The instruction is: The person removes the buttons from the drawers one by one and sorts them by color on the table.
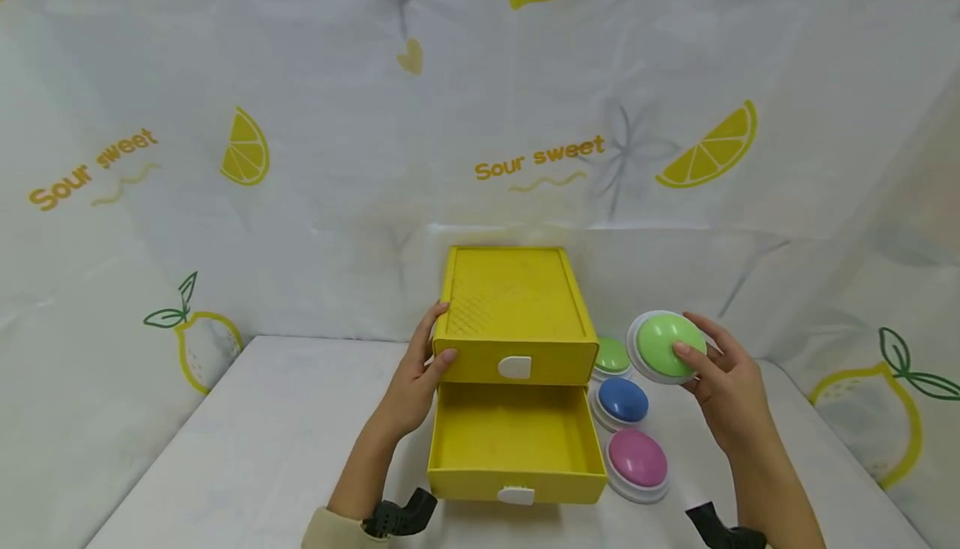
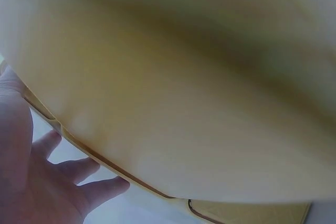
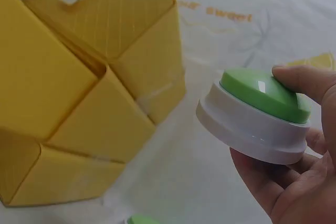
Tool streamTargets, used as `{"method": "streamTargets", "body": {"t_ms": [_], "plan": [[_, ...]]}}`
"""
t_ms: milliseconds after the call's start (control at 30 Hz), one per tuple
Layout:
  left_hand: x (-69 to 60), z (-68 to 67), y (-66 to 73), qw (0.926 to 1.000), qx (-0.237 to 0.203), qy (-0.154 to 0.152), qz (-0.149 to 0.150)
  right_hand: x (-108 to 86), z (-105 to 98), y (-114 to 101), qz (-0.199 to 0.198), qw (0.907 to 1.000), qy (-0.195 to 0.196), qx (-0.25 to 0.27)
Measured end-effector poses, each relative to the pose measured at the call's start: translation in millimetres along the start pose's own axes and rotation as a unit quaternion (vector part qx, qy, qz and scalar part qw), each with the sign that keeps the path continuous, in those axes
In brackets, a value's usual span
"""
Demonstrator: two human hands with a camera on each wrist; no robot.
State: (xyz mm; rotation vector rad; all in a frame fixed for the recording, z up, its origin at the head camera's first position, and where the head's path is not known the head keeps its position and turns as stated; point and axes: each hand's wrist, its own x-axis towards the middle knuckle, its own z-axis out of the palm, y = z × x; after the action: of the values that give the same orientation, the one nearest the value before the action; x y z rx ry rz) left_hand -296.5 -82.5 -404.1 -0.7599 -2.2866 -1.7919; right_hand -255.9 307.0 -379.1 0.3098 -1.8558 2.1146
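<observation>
A yellow two-drawer box stands mid-table, its upper drawer closed. The lower drawer is pulled out, with nothing seen inside. My left hand holds the box's left front corner, thumb on the upper drawer's front; in the left wrist view the fingers of the left hand touch its side. Right of the box, my right hand pinches a green-topped white button above the table. The right wrist view shows the held button tilted, the thumb of the right hand on its green top.
Beside the box's right side another green button, a blue button and a pink button stand in a row on the white table. A white sheet with lemon prints hangs behind.
</observation>
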Motion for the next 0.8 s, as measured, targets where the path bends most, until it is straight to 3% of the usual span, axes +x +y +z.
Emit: {"method": "streamTargets", "body": {"t_ms": [200, 433, 633, 800], "plan": [[0.6, 0.1, -1.5, 1.0, 0.004, 0.0, 0.0, 8.7, -21, 28, 0.104, 0.9903, 0.085, -0.036], [-0.8, -0.7, -1.9, 1.0, 0.005, -0.001, -0.003, 9.8, -41, 54, 0.194, 0.9695, 0.13, -0.074], [-0.8, -0.8, -1.8, 1.0, 0.004, -0.001, -0.001, 8.8, -54, 74, 0.268, 0.9432, 0.156, -0.119], [-0.6, -0.2, -2.1, 1.0, 0.004, 0.0, -0.004, 5.7, -64, 89, 0.293, 0.9217, 0.172, -0.188]]}}
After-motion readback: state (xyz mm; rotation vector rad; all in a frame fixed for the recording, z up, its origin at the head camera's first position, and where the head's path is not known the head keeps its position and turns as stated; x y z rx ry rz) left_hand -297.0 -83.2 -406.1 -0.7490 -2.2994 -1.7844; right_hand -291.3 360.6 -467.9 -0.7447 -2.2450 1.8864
